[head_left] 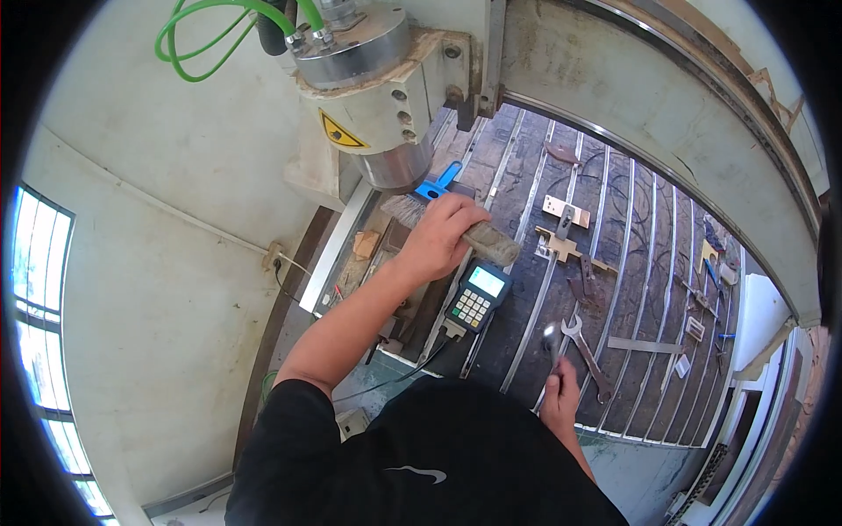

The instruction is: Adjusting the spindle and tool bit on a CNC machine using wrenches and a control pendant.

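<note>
My left hand (441, 235) is closed over a worn, grey-brown oblong block (492, 245), its far end sticking out to the right of my fingers. Beside that hand, under the spindle, lie pale bristles (403, 209) and a blue handle (447, 175) with a hole in it. A handheld control pad (478, 296) with a lit screen and keys rests just below the block. Near the table's front edge, my right hand (561, 396) is wrapped around a slim dark tool (553, 347) with a bright glint at its tip; its kind is unclear. An open-ended wrench (588, 359) lies right of it.
The machine's spindle (393, 167) hangs above my left hand, with green hoses (180, 54). On the slotted table (524, 302) are brass-coloured plates (561, 245), a clamp (586, 280), a steel ruler (645, 345) and small tools. A gantry beam (631, 105) crosses behind.
</note>
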Available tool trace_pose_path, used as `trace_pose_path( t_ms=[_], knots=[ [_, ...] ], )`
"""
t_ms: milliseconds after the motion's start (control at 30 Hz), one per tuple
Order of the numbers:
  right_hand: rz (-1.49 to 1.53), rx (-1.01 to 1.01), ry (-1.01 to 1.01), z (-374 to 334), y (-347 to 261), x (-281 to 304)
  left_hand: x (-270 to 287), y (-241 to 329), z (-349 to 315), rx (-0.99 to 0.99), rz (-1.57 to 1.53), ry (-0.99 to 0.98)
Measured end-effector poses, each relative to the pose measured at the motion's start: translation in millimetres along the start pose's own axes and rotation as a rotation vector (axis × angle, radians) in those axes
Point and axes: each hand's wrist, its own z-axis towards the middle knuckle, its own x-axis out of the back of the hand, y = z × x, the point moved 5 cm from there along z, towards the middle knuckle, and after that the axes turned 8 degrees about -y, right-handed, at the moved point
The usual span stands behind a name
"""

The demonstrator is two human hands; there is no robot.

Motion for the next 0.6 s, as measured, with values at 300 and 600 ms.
trace_pose_path(
  t_ms=[300,600],
  knots=[
    [-0.075,0.314,0.048,104,-76,-30,4,0,-7,0.014,-0.034,0.031],
    [-0.078,0.35,0.016,92,-89,-38,10,1,-5,-0.006,-0.002,0.103]
  ],
)
